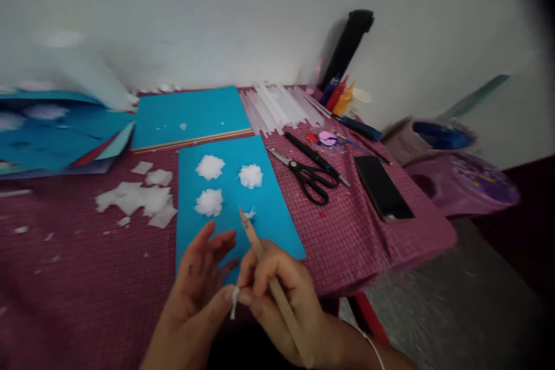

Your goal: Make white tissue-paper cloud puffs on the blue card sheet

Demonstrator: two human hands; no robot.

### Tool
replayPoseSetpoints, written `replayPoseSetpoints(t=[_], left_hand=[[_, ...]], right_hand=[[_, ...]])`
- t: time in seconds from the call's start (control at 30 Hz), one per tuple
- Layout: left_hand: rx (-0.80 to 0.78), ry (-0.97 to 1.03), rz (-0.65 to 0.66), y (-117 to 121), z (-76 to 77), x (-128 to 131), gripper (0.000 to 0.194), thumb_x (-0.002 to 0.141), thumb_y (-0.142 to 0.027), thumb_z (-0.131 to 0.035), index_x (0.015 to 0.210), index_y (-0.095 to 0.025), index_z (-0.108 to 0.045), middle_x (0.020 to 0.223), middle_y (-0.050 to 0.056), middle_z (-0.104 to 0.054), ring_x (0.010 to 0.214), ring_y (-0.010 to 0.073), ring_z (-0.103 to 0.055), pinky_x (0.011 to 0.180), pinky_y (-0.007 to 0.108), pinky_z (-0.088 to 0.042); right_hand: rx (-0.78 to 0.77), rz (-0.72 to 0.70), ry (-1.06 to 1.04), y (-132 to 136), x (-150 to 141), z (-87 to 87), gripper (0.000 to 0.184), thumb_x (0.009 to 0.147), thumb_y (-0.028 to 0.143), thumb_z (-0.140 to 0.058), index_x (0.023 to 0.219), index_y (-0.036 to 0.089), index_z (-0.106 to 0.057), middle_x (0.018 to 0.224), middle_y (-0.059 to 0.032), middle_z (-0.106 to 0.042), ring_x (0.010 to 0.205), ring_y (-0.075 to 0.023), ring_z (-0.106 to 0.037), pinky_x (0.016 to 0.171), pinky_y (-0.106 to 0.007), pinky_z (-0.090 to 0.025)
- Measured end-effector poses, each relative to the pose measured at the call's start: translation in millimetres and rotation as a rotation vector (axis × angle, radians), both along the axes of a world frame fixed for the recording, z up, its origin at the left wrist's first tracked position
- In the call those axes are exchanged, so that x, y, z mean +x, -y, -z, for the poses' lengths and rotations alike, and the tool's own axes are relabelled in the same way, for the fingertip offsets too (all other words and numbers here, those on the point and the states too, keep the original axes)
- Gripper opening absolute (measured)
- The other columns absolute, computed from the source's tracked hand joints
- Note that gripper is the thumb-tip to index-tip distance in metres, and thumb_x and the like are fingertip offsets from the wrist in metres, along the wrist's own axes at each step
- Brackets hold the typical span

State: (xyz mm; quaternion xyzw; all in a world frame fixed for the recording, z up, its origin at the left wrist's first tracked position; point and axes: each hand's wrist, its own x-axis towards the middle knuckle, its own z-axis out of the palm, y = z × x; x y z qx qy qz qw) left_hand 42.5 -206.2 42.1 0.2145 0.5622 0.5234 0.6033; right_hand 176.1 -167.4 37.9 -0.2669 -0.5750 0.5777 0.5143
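Observation:
My right hand (281, 295) is closed around a plain wooden pencil (277, 289), its tip pointing up and away. The same hand's thumb and forefinger are at a small twisted strip of white tissue paper (235, 302). My left hand (199, 283) has its fingers spread, with the thumb tip against that strip. Beyond both hands lies a blue sheet of card (234, 156). On it sit three fluffy white paper tufts (210, 167) and a smaller white scrap (250, 214) beside the pencil tip.
Loose white tissue squares (143, 199) lie left of the card. To the right are black-handled scissors (309, 176), a dark pen-like tool (310, 153) and a phone (383, 188). White sticks (277, 105) and stacked blue card (191, 115) lie near the wall; pink containers (459, 185) stand beyond the table's right edge.

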Motion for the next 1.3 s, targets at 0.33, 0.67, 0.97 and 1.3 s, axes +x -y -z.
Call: replayPoseSetpoints(t=[0.33, 0.67, 0.97, 1.3], left_hand=[[0.037, 0.103, 0.102, 7, -7.8, -5, 0.070, 0.075, -0.032, -0.073, 0.137, -0.036, -0.043, 0.133, 0.009, -0.052, 0.123, 0.0315, -0.048, 0.101, 0.043, -0.042], [0.003, 0.215, 0.027, 10, -10.1, -1, 0.066, 0.077, -0.027, -0.071, 0.135, -0.043, -0.043, 0.144, 0.003, -0.044, 0.125, 0.0270, -0.047, 0.097, 0.035, -0.046], [0.072, 0.343, 0.105, 10, 0.3, 0, 0.069, 0.073, -0.042, -0.073, 0.136, -0.037, -0.044, 0.143, 0.007, -0.046, 0.131, 0.0314, -0.040, 0.104, 0.046, -0.038], [0.056, 0.275, 0.149, 7, -22.4, 6, 0.052, 0.085, -0.050, -0.054, 0.134, -0.032, -0.049, 0.130, 0.006, -0.059, 0.129, 0.0284, -0.045, 0.110, 0.049, -0.030]], right_hand=[[-0.229, -0.300, -0.061, -4, 5, -8.6, 0.023, 0.082, 0.015, -0.058, 0.072, 0.022, -0.038, 0.079, 0.0007, -0.048, 0.066, -0.0101, -0.043, 0.058, -0.025, -0.038], [-0.120, -0.186, -0.038, 5, -1, -8.6, 0.025, 0.085, 0.016, -0.054, 0.070, 0.023, -0.034, 0.077, 0.0005, -0.044, 0.062, -0.0110, -0.046, 0.054, -0.026, -0.041], [0.046, -0.055, -0.013, 5, -3, -10.3, 0.026, 0.084, 0.010, -0.051, 0.067, 0.022, -0.036, 0.073, 0.0009, -0.047, 0.063, -0.0118, -0.048, 0.054, -0.024, -0.041], [0.225, 0.112, 0.336, -19, 16, 15.1, 0.019, 0.085, 0.007, -0.053, 0.076, 0.022, -0.048, 0.080, 0.0004, -0.053, 0.072, -0.0136, -0.055, 0.064, -0.028, -0.046]])
